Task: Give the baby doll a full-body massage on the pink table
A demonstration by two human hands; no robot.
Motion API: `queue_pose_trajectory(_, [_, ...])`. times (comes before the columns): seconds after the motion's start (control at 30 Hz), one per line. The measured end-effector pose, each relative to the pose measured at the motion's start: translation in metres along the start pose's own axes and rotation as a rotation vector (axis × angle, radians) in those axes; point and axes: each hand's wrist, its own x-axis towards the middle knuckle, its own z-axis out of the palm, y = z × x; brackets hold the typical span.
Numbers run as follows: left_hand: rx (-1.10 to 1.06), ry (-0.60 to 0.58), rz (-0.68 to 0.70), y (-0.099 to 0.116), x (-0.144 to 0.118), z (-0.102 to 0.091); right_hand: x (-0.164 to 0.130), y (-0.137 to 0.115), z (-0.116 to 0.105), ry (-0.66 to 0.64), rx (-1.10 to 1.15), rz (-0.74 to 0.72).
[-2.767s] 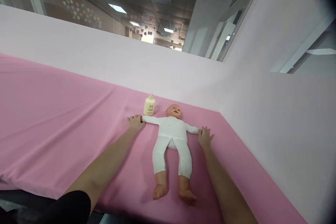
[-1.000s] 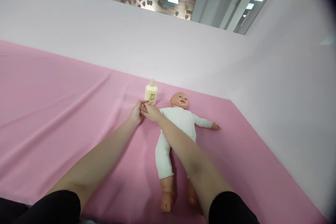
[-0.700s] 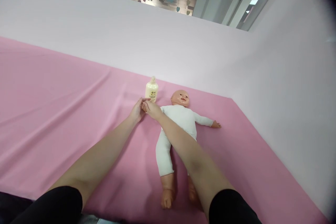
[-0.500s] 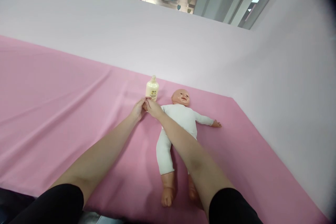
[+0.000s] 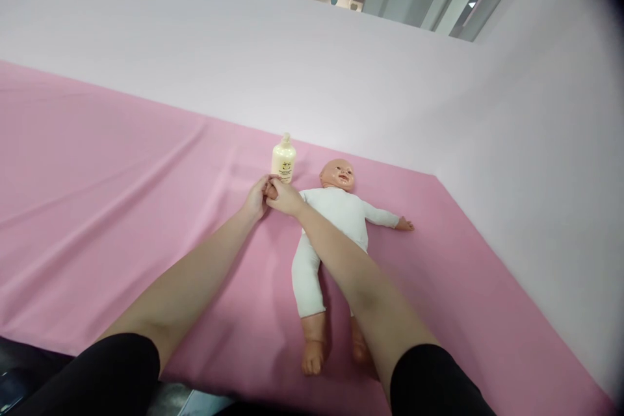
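Both hands meet at the doll's [image 5: 336,214] outstretched arm, the one lying just in front of the cream bottle [image 5: 283,159]. Left hand [image 5: 256,198] cupped from the outer side, fingers curled round the doll's small hand; right hand [image 5: 285,198] laid over the sleeve from the inner side, forearm crossing the doll's torso and hiding most of that arm. Grip on both sides looks closed round the limb, though fingertips overlap and exact contact not resolvable at this range.

Doll supine on the pink sheet [image 5: 121,208], head toward the pale backdrop [image 5: 244,58], other arm flung out to the far side, bare feet toward the near edge.

Judgement on doing the step well: keep the hold light and wrapped, not pinched; support the wrist end with the left hand while the right works along the sleeve; keep the crossing forearm off the chest; mind the bottle, upright and almost touching the knuckles, likely to tip if nudged.

Versus 2.8 s ago: then one hand at each of the doll's wrists, arms spread wide; now right hand brought across to join the left. Over the last second, little change beyond a tighter closing of the fingers.
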Motion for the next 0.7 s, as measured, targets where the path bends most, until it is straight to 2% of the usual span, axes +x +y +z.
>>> queue_pose_trajectory(0.43, [-0.036,-0.020,0.007,0.004,-0.008,0.008,0.005,0.011,0.002,0.060,0.374,0.017])
queue_pose_trajectory(0.7, [-0.045,-0.079,0.000,-0.002,-0.004,0.002,0.008,0.014,0.000,0.013,0.516,0.008])
